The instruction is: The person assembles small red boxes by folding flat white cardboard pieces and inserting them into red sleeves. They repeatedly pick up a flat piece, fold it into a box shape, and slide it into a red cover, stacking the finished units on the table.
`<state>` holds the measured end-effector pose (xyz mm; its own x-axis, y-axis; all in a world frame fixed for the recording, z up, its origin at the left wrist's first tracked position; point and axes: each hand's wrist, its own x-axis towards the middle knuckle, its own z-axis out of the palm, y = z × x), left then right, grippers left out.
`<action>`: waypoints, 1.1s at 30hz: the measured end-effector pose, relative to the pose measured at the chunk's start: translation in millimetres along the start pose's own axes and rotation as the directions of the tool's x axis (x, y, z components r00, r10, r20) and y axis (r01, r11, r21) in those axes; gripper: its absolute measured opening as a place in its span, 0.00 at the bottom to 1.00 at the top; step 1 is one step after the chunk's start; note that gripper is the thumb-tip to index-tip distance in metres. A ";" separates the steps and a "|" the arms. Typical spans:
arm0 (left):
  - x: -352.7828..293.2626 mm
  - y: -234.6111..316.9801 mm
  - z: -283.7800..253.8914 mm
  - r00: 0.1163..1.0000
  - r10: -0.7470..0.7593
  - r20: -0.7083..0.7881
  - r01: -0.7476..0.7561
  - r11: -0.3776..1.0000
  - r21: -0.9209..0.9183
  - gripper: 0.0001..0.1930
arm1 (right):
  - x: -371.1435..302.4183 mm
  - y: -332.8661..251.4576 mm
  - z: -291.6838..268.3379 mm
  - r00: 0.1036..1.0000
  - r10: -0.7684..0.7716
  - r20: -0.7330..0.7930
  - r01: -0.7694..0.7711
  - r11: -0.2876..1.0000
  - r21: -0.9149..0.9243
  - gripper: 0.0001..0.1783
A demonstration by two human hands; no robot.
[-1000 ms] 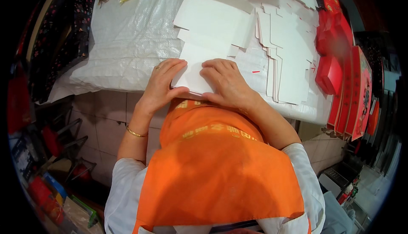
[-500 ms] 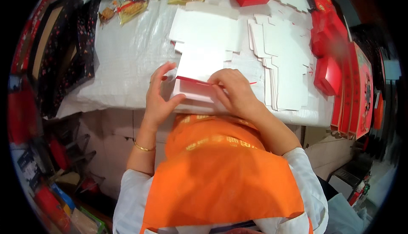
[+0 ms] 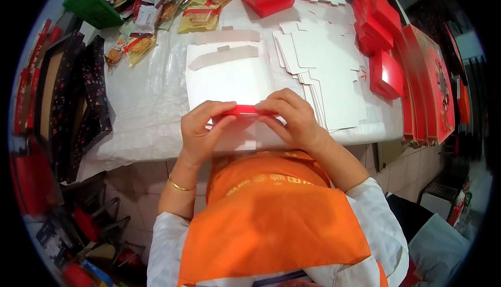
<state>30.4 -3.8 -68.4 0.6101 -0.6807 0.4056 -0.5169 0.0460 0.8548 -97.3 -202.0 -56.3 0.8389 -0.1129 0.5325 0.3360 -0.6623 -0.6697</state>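
Observation:
A flat carton blank (image 3: 224, 83), white on its inner side, lies on the table in front of me. Its near edge is bent up into a narrow red strip (image 3: 245, 109). My left hand (image 3: 200, 128) pinches the left end of that strip between thumb and fingers. At the strip's right end, my right hand (image 3: 293, 117) grips it the same way. Two greyish-white tabbed flaps show toward the blank's far end. To the right lies a pile of flat white blanks (image 3: 331, 73), touched by neither hand.
Wrapped pastries (image 3: 201, 18) and a green basket (image 3: 94, 2) occupy the far left. Red boxes (image 3: 266, 0) are stacked at the back, with more red boxes (image 3: 386, 75) at the right edge. Dark flowered boxes (image 3: 96, 88) stand at the left.
My left hand has gone from open beside the carton blank to pinching its near strip. The strip now stands raised between both hands. The whole view has shifted slightly.

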 end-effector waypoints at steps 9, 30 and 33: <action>-13.8 -15.3 4.3 0.965 -0.256 -0.053 0.250 0.963 -0.103 0.09 | -5.7 25.8 7.9 0.996 -0.081 0.033 0.084 0.991 -0.108 0.12; -24.1 27.9 18.6 0.934 -0.015 0.357 0.165 0.905 -0.392 0.06 | 52.6 108.7 -14.9 0.920 0.164 0.356 0.031 0.875 -0.483 0.19; -26.9 30.7 20.3 0.898 -0.193 0.395 0.349 0.859 -0.374 0.06 | 69.2 123.0 6.1 0.809 0.284 0.514 -0.018 0.887 -0.461 0.15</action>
<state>-14.0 1.1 -59.6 0.4106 -0.9090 0.0717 -0.0069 0.0755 0.9971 4.7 -286.8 -105.0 0.9945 0.1016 -0.0255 0.0854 -0.9272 -0.3646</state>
